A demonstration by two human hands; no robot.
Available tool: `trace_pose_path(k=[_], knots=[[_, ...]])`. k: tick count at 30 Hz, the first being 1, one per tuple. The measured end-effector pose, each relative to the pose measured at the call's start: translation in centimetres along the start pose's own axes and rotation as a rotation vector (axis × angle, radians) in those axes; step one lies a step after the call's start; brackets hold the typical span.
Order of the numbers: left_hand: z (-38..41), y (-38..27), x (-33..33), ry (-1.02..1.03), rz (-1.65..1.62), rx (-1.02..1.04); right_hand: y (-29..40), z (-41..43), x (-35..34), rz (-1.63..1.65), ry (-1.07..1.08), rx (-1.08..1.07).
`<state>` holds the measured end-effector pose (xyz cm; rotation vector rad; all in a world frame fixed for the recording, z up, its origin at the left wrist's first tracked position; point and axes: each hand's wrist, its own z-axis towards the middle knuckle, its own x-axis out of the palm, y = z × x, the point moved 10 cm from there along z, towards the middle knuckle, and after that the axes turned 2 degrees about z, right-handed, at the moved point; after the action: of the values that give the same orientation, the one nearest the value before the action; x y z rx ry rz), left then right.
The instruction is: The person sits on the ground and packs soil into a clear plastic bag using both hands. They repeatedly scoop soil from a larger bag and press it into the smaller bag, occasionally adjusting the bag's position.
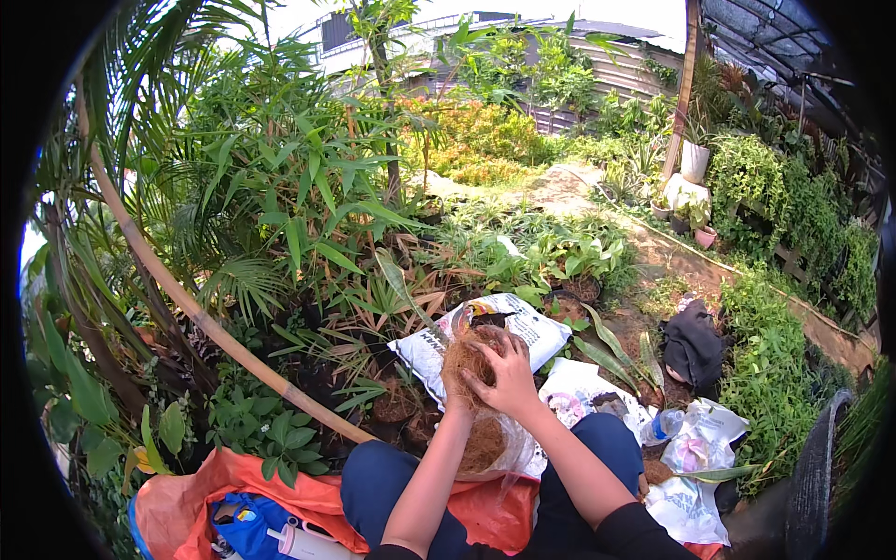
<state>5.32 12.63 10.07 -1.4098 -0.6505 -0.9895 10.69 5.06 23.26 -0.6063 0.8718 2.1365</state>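
A bundle of brown coconut fibre (465, 357) is held between both my hands, over my lap. My left hand (456, 393) cups it from below and the left, its fingers mostly hidden by the fibre. My right hand (509, 369) presses on its right side with fingers spread and dirty. A long snake plant leaf (396, 276) rises up and left from the bundle. Under my wrists sits a clear plastic bag (514, 448) with more loose coconut fibre (483, 444). Just beyond is a white printed sack (546, 332), torn at the top, with dark soil (493, 320) showing.
Snake plant leaves (607, 353) lie to the right, near a plastic bottle (662, 426), a black cloth (694, 343) and white bags (689, 507). An orange sheet (182, 490) holds a blue bag (245, 525) and a tumbler (308, 542). A bamboo pole (210, 325) slants along the left.
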Motion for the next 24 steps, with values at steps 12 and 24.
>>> trace_pose_path(k=[12,24], knots=[[-0.3,0.1,-1.2,-0.088,0.001,0.023,-2.2,-0.2,3.0,0.253,0.007,0.084],[-0.6,-1.1,-0.8,-0.05,0.246,-0.01,-1.3,-1.1,3.0,-0.022,-0.033,0.119]])
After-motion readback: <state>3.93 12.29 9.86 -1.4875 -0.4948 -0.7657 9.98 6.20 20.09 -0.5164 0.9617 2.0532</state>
